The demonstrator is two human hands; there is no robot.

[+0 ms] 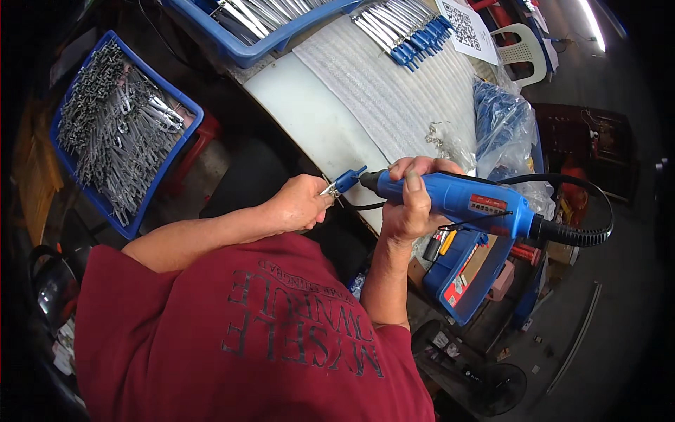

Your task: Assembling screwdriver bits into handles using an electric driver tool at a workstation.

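My left hand [302, 202] is closed around a slim metal part with a blue plastic end [345, 181]. The blue end points to the right, and my fingers hide most of the metal. My right hand [415, 200] grips a blue corded electric screwdriver [470, 200], its fingers wrapped round the body. The tool lies nearly level, its dark nose close to the tip of the blue end; I cannot tell if they touch. A row of finished-looking metal parts with blue ends [420, 43] lies at the far side of the table.
White foam sheet [344, 77] covers part of the white table [299, 98]. A blue crate [242, 49] of metal strips stands far left; another blue crate [133, 218] of metal pieces sits lower left. A clear bag of blue parts [503, 126] and small screws [446, 137] lie right. The tool's black cable [608, 200] loops rightward.
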